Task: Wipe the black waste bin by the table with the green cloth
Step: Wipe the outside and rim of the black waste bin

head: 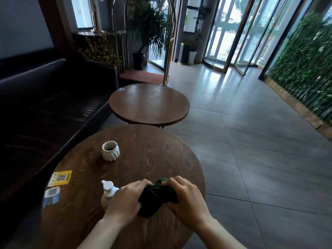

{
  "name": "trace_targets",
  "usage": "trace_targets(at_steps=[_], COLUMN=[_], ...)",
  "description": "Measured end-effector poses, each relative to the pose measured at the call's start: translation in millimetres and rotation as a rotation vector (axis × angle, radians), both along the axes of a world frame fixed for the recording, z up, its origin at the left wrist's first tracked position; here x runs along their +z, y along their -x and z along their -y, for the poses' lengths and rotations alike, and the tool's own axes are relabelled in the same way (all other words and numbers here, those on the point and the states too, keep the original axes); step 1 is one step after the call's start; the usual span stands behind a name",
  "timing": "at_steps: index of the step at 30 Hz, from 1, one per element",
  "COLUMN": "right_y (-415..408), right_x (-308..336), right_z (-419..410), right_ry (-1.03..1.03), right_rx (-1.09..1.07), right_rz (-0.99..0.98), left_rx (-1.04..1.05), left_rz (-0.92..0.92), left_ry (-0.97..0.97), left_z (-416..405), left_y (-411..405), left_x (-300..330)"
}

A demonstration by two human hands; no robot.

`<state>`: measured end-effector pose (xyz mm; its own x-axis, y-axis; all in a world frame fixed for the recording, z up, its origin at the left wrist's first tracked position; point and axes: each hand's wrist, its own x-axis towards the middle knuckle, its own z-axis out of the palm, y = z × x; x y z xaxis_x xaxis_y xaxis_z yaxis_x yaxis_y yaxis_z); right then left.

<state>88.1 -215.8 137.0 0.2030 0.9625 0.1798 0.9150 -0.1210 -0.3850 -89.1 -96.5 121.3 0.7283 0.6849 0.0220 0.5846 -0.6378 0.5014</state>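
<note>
Both hands are on the green cloth (158,196) above the near round table (80,221). The left hand (126,200) curls its fingers around the cloth's left side, and the right hand (185,196) grips the right side, so the cloth sits bunched and twisted between them, just over the tabletop. Each grip is closed around cloth; neither is spread.

The bin cannot be picked out with confidence here. Dark containers stand far off near the doors, but nothing black stands plainly beside this table within the view, so its place is unknown.

By my reading, the task is at its very start: the cloth is in hand and being gathered or wrung, and no wiping of the bin is under way. What is left is nearly everything: finding the bin by the table, bringing the cloth to it, and wiping its surfaces.

A white pump bottle (107,193) stands just left of the left hand, and a white pot (110,150) sits farther back.
</note>
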Motion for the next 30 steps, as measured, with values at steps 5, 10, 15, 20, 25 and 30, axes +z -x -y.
trace_targets(at_steps=[5,10,15,20,25,30], right_y=[23.9,60.9,101.2,137.5,164.1,179.1], right_x=[36.9,84.8,123.8,150.6,165.1,167.8], right_z=[17.4,39.2,67.5,91.2,112.8,135.7], right_ry=[-0.026,-0.08,-0.112,-0.113,-0.105,-0.099], right_rx=[-0.05,-0.069,-0.086,-0.096,-0.105,-0.09], right_rz=[0.043,0.1,0.14,0.165,0.193,0.22], left_rx=[-0.066,-0.105,-0.129,-0.156,-0.165,-0.162], left_rz=[-0.001,0.022,0.068,0.08,0.092,0.082], left_ry=[-0.103,-0.205,-0.286,-0.328,-0.353,-0.372], left_z=[9.4,26.2,50.4,71.0,94.3,122.8], left_y=[24.7,58.6,94.6,127.2,150.2,167.1], left_x=[49.5,101.1,137.6,160.5,174.9,182.9])
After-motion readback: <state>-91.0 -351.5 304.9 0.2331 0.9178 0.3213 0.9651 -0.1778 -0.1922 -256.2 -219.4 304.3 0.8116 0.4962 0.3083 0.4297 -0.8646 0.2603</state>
